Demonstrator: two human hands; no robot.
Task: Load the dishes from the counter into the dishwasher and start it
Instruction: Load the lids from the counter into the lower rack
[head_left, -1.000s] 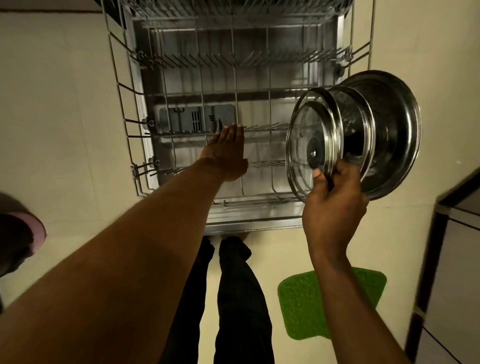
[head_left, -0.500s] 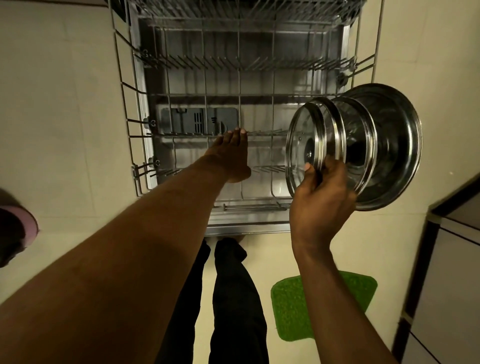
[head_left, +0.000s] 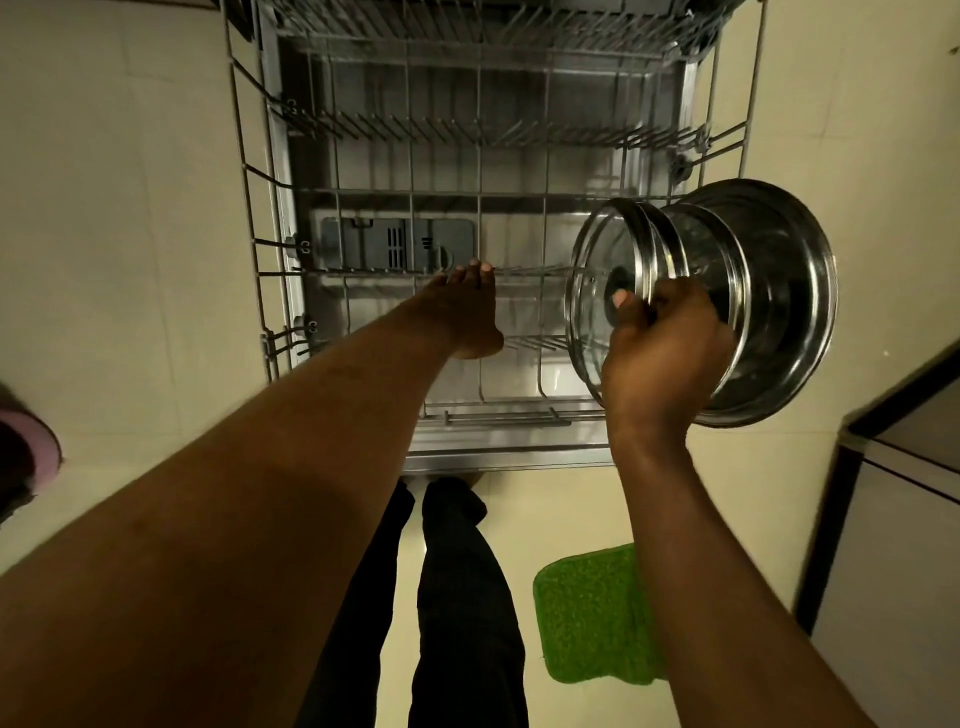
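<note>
Centre right: right hand (head_left: 665, 358) grips stacked round steel-rimmed glass lids (head_left: 592, 317) on edge, likely for slotting. Left hand (head_left: 465, 317), fingers straight, reaches to grey wire dishwasher rack (head_left: 410, 193) tines, probably steadying.

Glass lids (head_left: 597, 291) rimmed in glossy steel; shiny metal plate (head_left: 789, 291); wire rack (head_left: 410, 228); rough green mat (head_left: 587, 618).
</note>
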